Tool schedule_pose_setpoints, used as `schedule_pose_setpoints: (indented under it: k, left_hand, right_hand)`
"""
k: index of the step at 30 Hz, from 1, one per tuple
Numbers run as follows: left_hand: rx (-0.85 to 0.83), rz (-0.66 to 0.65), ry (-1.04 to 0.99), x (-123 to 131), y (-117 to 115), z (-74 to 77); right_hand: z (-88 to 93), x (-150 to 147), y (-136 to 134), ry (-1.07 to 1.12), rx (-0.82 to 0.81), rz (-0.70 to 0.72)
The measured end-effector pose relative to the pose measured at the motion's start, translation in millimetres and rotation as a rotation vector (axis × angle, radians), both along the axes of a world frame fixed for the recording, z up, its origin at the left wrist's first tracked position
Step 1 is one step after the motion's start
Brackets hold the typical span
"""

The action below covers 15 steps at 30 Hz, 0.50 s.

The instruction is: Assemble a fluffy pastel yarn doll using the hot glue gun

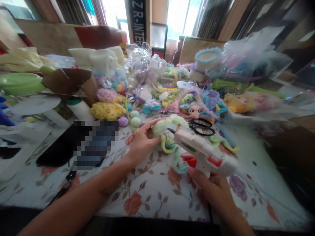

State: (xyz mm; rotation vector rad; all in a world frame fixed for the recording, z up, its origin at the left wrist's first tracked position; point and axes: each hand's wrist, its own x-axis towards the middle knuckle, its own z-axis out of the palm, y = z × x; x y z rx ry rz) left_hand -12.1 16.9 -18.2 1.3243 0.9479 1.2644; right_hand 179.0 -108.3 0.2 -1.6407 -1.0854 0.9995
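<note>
On my feed, the fluffy pale green bundle (159,129) sits on the table just off the nozzle end of the white hot glue gun (205,152), which I take as my landmark. My left hand (142,142) comes at the bundle from the side away from the gun, thumb and fingers pinching its edge. My right hand (213,183) is wrapped around the gun's handle, below its barrel, near the red trigger (189,160); I cannot tell whether the trigger is squeezed. The dark nozzle points at the bundle, and I cannot tell whether it touches. Mint strands (180,164) hang below the barrel

Just beyond the gun I see black-handled scissors (200,127), and past them a doll's head (196,110) among pastel curls. Farther behind the gun stands a white spool (184,84). Well left of the gun, I have speckled pastel balls (135,118), a clump of yellow yarn (105,110), a green-topped thread cone (80,108), an open cardboard box (67,82) and a dark phone (57,146), partly pixelated. Beyond the gun to its right lies a plastic-wrapped doll (246,101). Under the gun spreads a floral tablecloth (157,193)
</note>
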Motion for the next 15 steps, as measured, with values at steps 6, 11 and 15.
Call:
schedule_pose_setpoints:
  k: [6,11,15]
  left_hand:
    - [-0.051,-0.035,-0.063,3.6,-4.8,0.8]
    - [-0.087,-0.034,-0.099,5.2,-6.0,3.8]
    - [-0.075,-0.043,-0.087,5.3,-5.8,2.3]
  right_hand:
    - [-10.7,6.6,-10.3,-0.189,-0.044,0.026]
    - [-8.4,4.4,-8.9,-0.220,-0.115,0.022]
    - [-8.6,4.2,-6.3,-0.186,-0.119,0.064]
